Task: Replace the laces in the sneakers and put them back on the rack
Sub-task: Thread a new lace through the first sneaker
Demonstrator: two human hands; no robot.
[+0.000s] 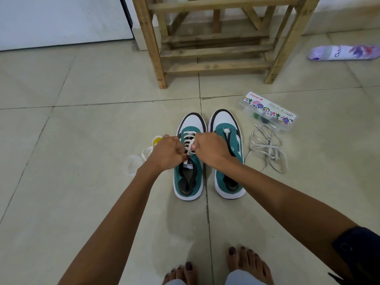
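The left sneaker (188,161) is set toe toward the rack (216,38). Its white lace (189,140) is pinched by left hand (167,152) and right hand (211,150). The unlaced sneaker (227,153) and loose laces (267,149) lie rightward.

A Camel paint box (268,111), purple pouch (345,52) and clear lidded cup (131,164) lie on the tiled floor (82,130)

Single head-worn view, looking steeply down and forward, close above floor (82,130)

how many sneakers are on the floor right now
2. The left sneaker, partly laced in white, sits under the left hand and right hand. The right sneaker stands beside it, unlaced. None shows on the rack, whose upper shelves are out of view.
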